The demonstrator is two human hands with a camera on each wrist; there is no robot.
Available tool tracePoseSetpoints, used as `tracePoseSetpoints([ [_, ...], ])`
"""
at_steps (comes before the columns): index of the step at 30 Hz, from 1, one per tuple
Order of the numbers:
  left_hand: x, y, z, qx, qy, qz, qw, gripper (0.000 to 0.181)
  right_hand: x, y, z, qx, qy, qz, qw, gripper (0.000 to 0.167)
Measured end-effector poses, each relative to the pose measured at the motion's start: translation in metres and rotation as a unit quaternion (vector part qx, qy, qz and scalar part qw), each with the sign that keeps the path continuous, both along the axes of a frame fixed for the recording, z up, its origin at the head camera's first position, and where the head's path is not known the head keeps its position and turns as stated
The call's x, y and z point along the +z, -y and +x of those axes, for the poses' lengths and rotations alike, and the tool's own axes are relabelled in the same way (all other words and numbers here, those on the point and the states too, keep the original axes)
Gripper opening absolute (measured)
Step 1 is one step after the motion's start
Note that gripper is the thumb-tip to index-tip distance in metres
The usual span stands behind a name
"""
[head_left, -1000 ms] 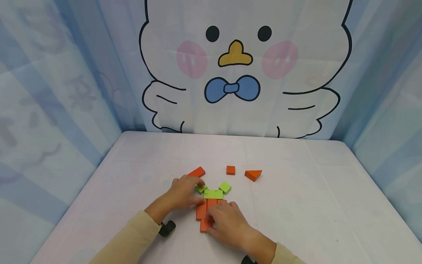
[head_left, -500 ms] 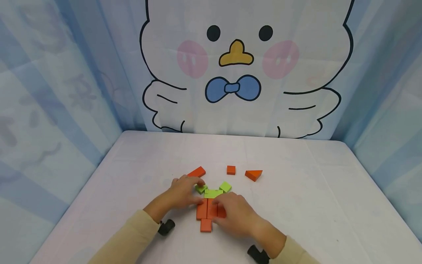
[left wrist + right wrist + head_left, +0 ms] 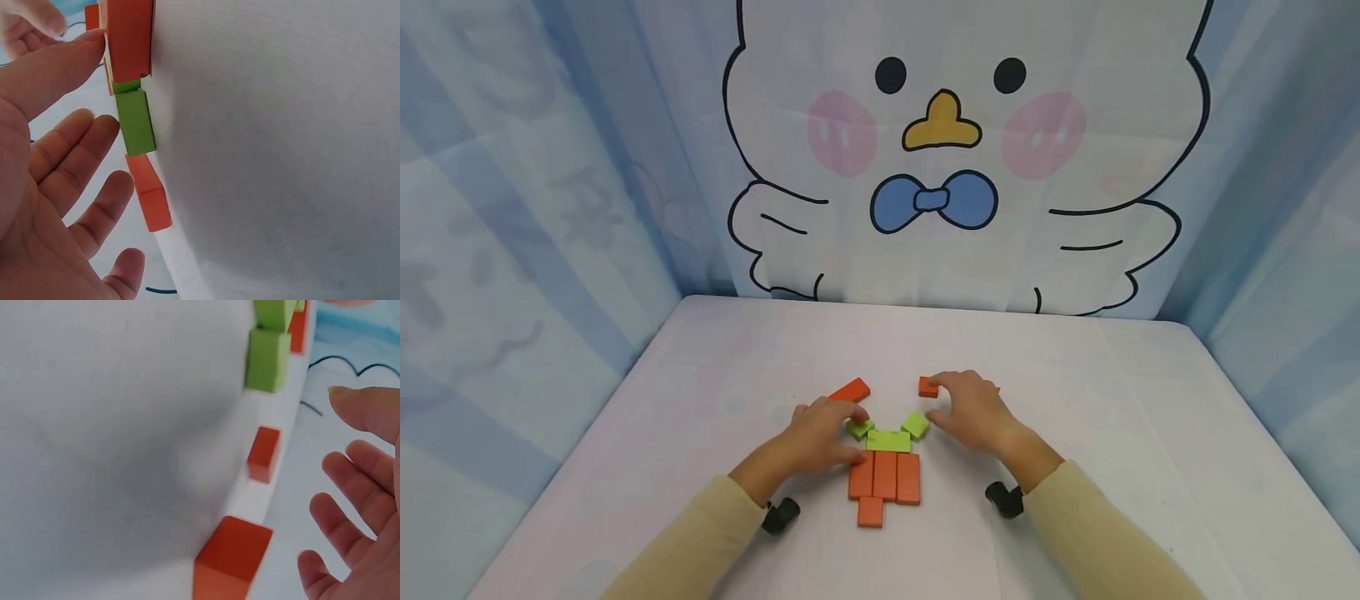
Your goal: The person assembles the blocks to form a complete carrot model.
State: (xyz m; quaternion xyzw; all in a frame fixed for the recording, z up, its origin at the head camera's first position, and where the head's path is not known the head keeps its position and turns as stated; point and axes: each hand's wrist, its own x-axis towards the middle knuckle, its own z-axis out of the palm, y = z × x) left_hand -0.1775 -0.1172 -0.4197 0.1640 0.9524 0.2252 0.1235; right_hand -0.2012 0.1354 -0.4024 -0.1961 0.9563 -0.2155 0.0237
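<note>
On the table several orange blocks (image 3: 884,479) lie side by side, with a small orange block (image 3: 870,512) below them. A green rectangular block (image 3: 887,442) tops the row, with a tilted green block (image 3: 915,426) at its right corner and another green block (image 3: 858,430) at its left. My left hand (image 3: 816,437) rests beside the left of this layout, thumb touching the leftmost orange block, fingers loosely spread. Above the surface near a small orange cube (image 3: 927,387) hovers my right hand (image 3: 981,417), fingers apart and holding nothing; the orange triangular block (image 3: 231,556) is mostly hidden behind it in the head view.
A long orange block (image 3: 852,389) lies beyond my left fingers. The white table (image 3: 1150,433) extends to both sides. Behind it hangs a curtain (image 3: 1075,250) with a cartoon bird. Dark wrist cameras (image 3: 1004,500) hang under both wrists.
My right hand has left the orange row and moved up and right, toward the small orange cube, uncovering the orange blocks. The left hand has stayed in place.
</note>
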Motion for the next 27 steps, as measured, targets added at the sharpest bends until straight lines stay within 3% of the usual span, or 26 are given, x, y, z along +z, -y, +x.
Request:
tracePoseSetpoints([
  [5, 0.000, 0.000, -0.001, 0.003, -0.002, 0.004, 1.0000, 0.048, -0.005, 0.000, -0.020, -0.031, 0.001, 0.049, 0.9983, 0.039],
  [11, -0.003, 0.000, -0.001, 0.005, -0.008, 0.001, 1.0000, 0.048, -0.013, 0.002, -0.031, -0.045, 0.009, 0.066, 0.9968, 0.038],
  [20, -0.005, -0.001, 0.001, 0.001, -0.006, 0.005, 1.0000, 0.048, -0.014, 0.004, -0.030, -0.041, 0.017, 0.087, 0.9952, 0.037],
  [27, -0.006, 0.000, 0.000, 0.006, -0.003, 0.000, 1.0000, 0.048, -0.012, 0.006, -0.030, -0.036, 0.024, 0.068, 0.9967, 0.037],
])
